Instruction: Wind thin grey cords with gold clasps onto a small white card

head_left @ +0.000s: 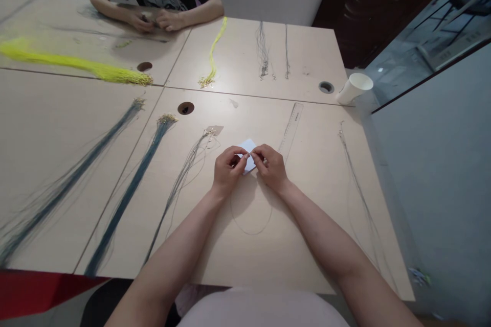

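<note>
My left hand (227, 165) and my right hand (271, 164) meet at the middle of the table, fingertips pinched together over a small pale blue card (248, 151). A thin grey cord (251, 227) hangs from the pinch and loops down on the table between my forearms. Both hands are closed on the ends of this cord. What sits at the cord's ends is too small to make out.
Bundles of blue cords (126, 194), grey cords (180, 184) and yellow cords (72, 64) lie to the left. A clear ruler (290, 127) lies right of my hands, a paper cup (353, 88) at the far right edge. Another person's hands (155, 20) work across the table.
</note>
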Motion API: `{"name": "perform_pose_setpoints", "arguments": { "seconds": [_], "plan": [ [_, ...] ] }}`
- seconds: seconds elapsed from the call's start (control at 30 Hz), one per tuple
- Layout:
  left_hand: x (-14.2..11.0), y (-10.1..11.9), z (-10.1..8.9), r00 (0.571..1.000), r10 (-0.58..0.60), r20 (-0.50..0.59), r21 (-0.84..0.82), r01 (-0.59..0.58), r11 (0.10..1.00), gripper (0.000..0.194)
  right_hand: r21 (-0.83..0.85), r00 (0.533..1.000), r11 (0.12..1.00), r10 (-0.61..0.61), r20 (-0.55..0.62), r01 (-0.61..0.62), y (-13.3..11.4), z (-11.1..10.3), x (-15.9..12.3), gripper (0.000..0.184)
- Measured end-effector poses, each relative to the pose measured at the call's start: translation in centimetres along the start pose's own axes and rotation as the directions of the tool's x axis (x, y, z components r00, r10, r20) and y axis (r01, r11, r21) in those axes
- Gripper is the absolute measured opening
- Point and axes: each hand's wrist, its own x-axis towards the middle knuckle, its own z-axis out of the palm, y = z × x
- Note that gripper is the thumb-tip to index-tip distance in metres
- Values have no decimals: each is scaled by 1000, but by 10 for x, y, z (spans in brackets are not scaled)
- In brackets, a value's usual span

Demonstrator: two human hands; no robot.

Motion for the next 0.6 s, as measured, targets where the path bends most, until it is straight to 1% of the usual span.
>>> {"name": "perform_pose_setpoints", "arguments": {
  "seconds": [0.2, 0.6],
  "plan": [
    [0, 1, 0, 1000, 7, -19, 23, -7, 1000, 10, 17, 1000, 1000, 1, 1, -1, 0, 0, 0, 12],
    [1, 1, 0, 1000, -4, -26, 4, 5, 1000, 10, 24, 999, 999, 33, -12, -32, 0, 1, 0, 15]
  ]
}}
